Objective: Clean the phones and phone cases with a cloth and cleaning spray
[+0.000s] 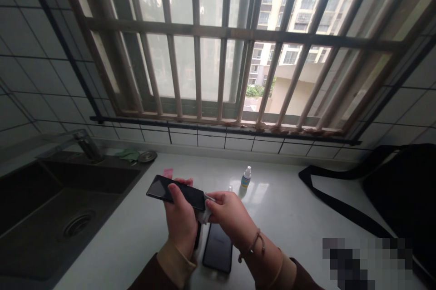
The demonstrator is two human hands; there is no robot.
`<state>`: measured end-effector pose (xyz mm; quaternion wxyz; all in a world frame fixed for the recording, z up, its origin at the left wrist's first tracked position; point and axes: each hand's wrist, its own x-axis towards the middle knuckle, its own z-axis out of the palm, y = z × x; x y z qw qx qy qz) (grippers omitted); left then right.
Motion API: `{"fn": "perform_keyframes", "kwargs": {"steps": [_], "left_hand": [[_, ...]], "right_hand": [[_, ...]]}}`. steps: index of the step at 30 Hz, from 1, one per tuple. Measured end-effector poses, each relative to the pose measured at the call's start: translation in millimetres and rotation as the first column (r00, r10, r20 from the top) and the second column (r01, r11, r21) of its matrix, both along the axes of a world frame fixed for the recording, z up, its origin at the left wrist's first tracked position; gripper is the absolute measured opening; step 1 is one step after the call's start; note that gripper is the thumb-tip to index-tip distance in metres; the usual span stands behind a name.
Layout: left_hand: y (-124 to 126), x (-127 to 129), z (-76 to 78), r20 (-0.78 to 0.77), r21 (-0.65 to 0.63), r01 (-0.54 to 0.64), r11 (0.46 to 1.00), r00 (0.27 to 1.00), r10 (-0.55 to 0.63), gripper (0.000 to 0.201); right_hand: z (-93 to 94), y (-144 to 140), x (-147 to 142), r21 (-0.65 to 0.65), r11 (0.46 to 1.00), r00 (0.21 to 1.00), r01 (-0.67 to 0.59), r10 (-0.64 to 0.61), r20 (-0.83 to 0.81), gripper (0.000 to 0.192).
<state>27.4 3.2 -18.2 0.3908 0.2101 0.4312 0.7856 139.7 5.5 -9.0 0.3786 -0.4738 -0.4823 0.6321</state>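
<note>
Left hand [180, 219]: fingers wrapped around a black smartphone [175, 192], held flat above the white countertop [293, 208].
Right hand [230, 213]: fingertips pinching a small white wipe [205, 213] at the phone's right end.
Below hands: second dark phone [218, 248] lying on the counter.
Far: spray bottle [245, 177].
Left: dark sink [41, 217].
Right: black bag [402, 190].

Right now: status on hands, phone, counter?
Left hand grips dark phone above counter. Right hand presses white wipe to its end. Second phone lies beneath; spray bottle behind.
</note>
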Motion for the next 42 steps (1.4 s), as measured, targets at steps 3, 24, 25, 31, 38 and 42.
{"fn": "perform_keyframes", "kwargs": {"steps": [3, 24, 25, 31, 38, 42], "left_hand": [[2, -3, -2.8, -0.079, -0.018, -0.051, 0.999, 0.996, 0.05, 0.058], [-8, 19, 1.3, 0.422, -0.1, 0.824, 0.557, 0.543, -0.727, 0.064], [-11, 21, 0.3, 0.403, -0.083, 0.863, 0.499, 0.487, -0.775, 0.065], [-20, 27, -7.7, 0.195, -0.241, 0.877, 0.416, 0.463, -0.864, 0.07], [-20, 28, -10.7, 0.214, -0.319, 0.837, 0.444, 0.52, -0.827, 0.072], [-16, 27, -6.1, 0.244, -0.347, 0.818, 0.459, 0.551, -0.798, 0.076]], "right_hand": [[6.4, -2, 1, -0.011, 1.0, 0.999, -0.004, 0.004, 0.033, 0.025], [47.1, 17, 76, 0.639, 0.736, 0.781, 0.225, -0.528, 0.333, 0.036], [44.1, 21, 79, 0.652, 0.736, 0.734, 0.179, -0.542, 0.41, 0.034], [35.2, 20, 68, 0.542, 0.838, 0.815, -0.058, -0.274, 0.51, 0.03], [43.0, 10, 57, 0.634, 0.746, 0.801, -0.205, -0.244, 0.547, 0.026], [40.6, 11, 57, 0.677, 0.668, 0.71, -0.308, -0.312, 0.631, 0.026]]}}
